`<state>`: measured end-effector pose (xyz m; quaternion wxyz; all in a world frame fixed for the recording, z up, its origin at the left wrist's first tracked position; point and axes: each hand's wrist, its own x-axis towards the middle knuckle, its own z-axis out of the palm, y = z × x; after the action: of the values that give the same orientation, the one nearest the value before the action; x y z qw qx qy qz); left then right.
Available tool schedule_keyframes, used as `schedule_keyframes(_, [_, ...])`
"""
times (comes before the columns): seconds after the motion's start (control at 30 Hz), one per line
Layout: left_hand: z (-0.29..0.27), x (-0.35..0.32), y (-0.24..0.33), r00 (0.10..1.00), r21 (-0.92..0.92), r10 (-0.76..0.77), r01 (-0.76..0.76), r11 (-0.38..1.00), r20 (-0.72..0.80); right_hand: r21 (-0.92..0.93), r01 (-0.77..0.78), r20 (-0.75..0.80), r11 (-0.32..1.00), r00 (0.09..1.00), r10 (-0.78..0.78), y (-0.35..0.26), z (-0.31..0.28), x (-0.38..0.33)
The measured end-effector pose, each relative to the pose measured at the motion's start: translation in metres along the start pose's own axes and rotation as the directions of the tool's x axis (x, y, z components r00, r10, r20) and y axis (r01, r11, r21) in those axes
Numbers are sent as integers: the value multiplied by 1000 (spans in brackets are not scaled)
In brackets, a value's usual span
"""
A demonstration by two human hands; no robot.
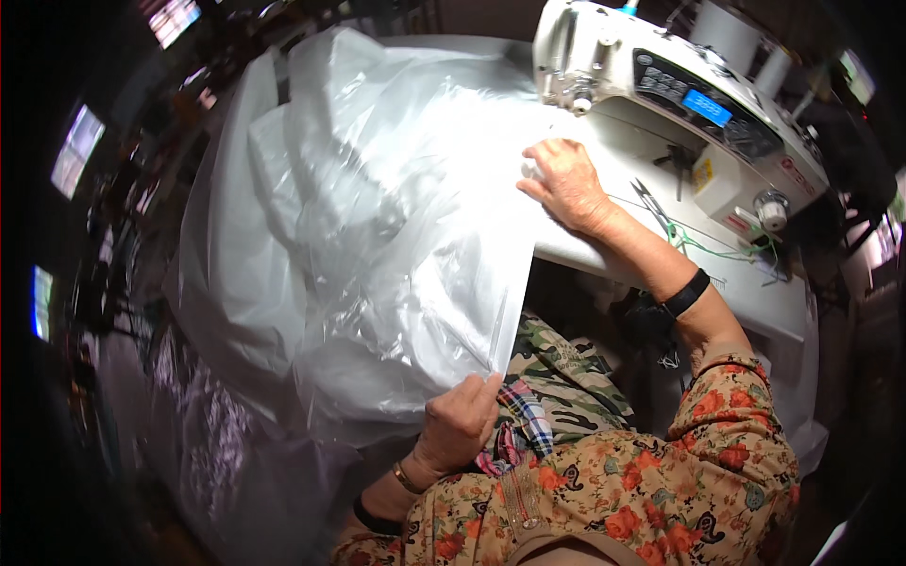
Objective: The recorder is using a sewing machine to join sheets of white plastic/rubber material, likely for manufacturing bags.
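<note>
A large translucent white plastic sheet (368,226) lies bunched over the sewing table and hangs toward my lap. Its right edge runs straight and folded between my two hands. Low in the view, my left hand (460,422) pinches the sheet's near corner above my lap. Farther up, my right hand (568,182) has its thumb and fingers closed on the sheet's edge, just in front of the sewing machine's needle area. The white sewing machine (651,75) stands at the upper right with a lit blue display. Strong light washes out the sheet near the needle.
Dark-handled scissors or snips (649,200) lie on the white tabletop (618,174) right of my right hand, beside tangled green thread (703,247). White thread cones (727,36) stand behind the machine. More plastic sheeting (212,434) hangs at the lower left.
</note>
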<state>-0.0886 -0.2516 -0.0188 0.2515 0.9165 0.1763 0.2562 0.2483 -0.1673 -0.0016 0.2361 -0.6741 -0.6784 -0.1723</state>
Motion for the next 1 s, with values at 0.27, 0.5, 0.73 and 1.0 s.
schedule_keyframes(0.27, [3,16,-7,997,55,49,-52,997,67,100,37,125,994,991,-50,-4,-12,-11])
schedule_keyframes(0.5, [3,57,-24,998,146,64,-67,987,26,122,-49,307,991,952,10,-4,-16,-10])
schedule_keyframes(0.73, [8,118,-34,997,207,83,-83,975,12,193,-16,322,981,946,-48,5,-16,-8])
schedule_keyframes(1.0, [18,174,-50,998,274,54,-42,961,-36,315,-41,301,948,952,-59,5,-19,-10])
